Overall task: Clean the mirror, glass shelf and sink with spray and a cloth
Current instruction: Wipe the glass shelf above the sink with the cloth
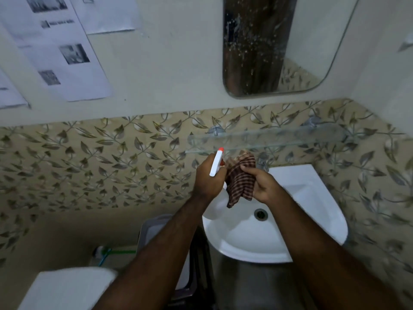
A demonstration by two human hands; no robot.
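My left hand (207, 179) grips a white spray bottle (216, 163) with an orange nozzle tip, held upright just left of the cloth. A brown striped cloth (240, 182) hangs bunched in my right hand (263, 186). Both hands are close together above the left rim of the white sink (312, 209), below the front edge of the glass shelf (279, 139). The mirror (268, 45) hangs on the wall above, speckled with droplets on its left half.
A metal tap (263, 161) stands at the sink's back, partly behind the cloth. Printed papers (58, 48) are stuck on the wall at upper left. A white toilet tank (69, 287) and a grey bin (152, 227) sit below left of the sink.
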